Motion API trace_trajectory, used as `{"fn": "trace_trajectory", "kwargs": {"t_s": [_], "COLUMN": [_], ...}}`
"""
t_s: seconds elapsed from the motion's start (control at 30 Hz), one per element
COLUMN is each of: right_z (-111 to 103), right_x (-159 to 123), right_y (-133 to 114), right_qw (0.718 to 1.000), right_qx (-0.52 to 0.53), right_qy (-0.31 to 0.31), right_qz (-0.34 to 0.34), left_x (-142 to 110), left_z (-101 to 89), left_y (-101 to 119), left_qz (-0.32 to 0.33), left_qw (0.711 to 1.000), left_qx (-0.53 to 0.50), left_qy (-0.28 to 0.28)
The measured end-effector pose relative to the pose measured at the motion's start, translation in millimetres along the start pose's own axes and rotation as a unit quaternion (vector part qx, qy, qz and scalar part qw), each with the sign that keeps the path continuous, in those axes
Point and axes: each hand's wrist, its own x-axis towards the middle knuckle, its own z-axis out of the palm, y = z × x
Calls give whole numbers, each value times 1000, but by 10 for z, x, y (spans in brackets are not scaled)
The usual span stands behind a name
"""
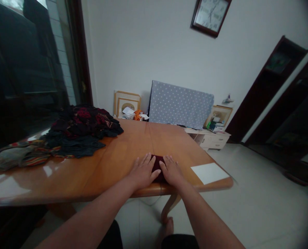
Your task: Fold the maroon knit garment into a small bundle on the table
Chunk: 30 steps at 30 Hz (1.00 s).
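- The left hand [143, 171] is lying flat, fingers spread, with its fingertips touching the maroon cloth [158, 168].
- The right hand [171, 170] is pressing the cloth's other side, also flat and spread; neither hand is pinching.
- The maroon cloth is sitting between both hands, at the near edge of the wooden table [123, 155].
- A heap of dark clothes [80, 129] is lying well left, beside a striped cloth [21, 155].
- A white sheet [209, 173] is resting near the right hand.
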Motion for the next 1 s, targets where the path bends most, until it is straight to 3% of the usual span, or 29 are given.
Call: {"fn": "trace_trajectory", "kwargs": {"t_s": [0.1,0.3,0.4,0.57,0.8,1.0], "right_z": [-47,-127,-131,-106,-77,-16], "right_x": [-44,-274,-423,-605,-748,-845], "right_y": [60,300,383,462,497,548], "right_qw": [999,987,977,958,953,948], "right_qx": [19,78,111,150,162,176], "right_qy": [26,136,179,244,256,265], "right_qz": [-4,-25,-39,2,-2,33], "left_x": [-12,-106,-162,-194,-211,-354], "left_z": [-39,-151,-235,-292,-195,-282], "left_y": [-111,-516,-602,-506,-338,-80], "left_qz": [-10,-62,-87,-92,-95,34], "left_qw": [999,977,968,964,965,992], "left_qx": [-49,-155,-169,-201,-214,-78], "left_qy": [0,130,165,148,120,95]}}
